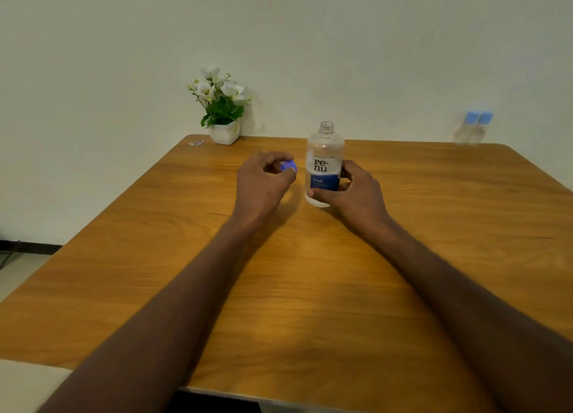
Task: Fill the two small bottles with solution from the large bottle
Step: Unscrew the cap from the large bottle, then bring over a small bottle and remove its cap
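The large bottle stands upright near the middle of the desk with its threaded neck bare, so the opening step can be judged done; its blue cap is pinched in the curled fingers of the left hand, just beside the bottle. The right hand is wrapped round the bottle's lower body, thumb across the front below the blue label. The two small bottles are seen well apart at the far right edge of the desk, close together, and are still capped in pale blue; nothing has been poured, and both fillings remain. The large bottle is of clear, smooth plastic, round-shouldered and cylindrical. The small bottles appear transparent and slim, though blurred. The desk is of warm, grained wood with a rounded corner.
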### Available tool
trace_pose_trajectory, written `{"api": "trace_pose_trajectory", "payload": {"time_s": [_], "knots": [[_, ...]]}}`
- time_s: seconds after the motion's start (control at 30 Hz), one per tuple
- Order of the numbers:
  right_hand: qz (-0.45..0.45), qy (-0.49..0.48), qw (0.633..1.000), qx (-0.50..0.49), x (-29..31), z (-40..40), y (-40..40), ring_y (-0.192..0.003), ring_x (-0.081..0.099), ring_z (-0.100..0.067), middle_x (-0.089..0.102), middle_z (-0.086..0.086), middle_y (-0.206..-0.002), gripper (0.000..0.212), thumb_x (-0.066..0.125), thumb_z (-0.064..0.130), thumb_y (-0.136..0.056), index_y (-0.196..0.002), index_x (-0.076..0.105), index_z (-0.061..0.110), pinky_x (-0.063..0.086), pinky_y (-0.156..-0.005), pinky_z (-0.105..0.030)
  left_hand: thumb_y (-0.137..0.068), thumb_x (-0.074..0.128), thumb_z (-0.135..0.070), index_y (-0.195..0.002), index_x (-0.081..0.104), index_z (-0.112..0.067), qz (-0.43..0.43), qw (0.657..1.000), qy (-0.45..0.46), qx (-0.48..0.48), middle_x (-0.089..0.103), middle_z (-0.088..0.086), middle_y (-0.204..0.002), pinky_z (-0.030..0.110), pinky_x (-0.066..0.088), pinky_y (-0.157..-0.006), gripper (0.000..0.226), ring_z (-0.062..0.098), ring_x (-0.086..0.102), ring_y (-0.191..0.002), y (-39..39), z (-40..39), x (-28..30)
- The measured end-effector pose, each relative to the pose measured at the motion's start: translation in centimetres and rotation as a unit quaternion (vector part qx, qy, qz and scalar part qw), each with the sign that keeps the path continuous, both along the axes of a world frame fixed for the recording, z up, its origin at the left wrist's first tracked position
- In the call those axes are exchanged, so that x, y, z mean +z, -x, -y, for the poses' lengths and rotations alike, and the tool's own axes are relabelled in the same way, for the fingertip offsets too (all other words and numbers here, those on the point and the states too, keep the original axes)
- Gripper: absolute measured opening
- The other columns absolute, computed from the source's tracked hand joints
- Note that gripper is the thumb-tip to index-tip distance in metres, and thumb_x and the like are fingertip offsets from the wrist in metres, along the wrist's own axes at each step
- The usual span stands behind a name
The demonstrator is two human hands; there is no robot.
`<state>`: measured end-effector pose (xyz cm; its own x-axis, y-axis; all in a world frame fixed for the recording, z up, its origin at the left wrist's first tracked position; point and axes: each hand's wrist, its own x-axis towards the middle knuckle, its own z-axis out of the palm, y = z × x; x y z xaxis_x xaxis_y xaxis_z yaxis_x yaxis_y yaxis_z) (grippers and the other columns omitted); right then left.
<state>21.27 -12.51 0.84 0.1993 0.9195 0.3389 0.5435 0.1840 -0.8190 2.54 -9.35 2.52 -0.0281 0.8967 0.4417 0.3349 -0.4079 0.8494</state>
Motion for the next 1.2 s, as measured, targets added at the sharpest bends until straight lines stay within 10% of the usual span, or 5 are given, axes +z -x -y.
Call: {"api": "trace_pose_trajectory", "payload": {"time_s": [0.3, 1.2], "knots": [[0.015, 0.006, 1.000, -0.006, -0.2, 0.2, 0.2, -0.117, 0.065, -0.012, 0.068, 0.003, -0.137, 0.079, 0.091, 0.042, -0.074, -0.142, 0.058, 0.021, 0.057, -0.095, -0.029, -0.084, 0.077, -0.017, -0.117, 0.076, -0.023, -0.169, 0.982, 0.088, 0.011, 0.061, -0.004, -0.112, 0.027, 0.058, -0.086, 0.033, 0.006, 0.060, -0.093, 0.5, 0.7, -1.6], [0.147, 0.113, 0.981, -0.056, -0.5, -1.4, 0.1, -0.125, 0.056, -0.021, 0.055, -0.007, -0.142, 0.098, 0.092, 0.057, -0.066, -0.145, 0.055, 0.012, 0.053, -0.100, -0.038, -0.083, 0.086, -0.023, -0.151, 0.044, -0.015, -0.136, 0.985, 0.081, 0.073, 0.061, -0.001, -0.110, 0.029, 0.052, -0.081, 0.080, 0.013, 0.058, -0.096, 0.7, -0.3, -2.0]]}}
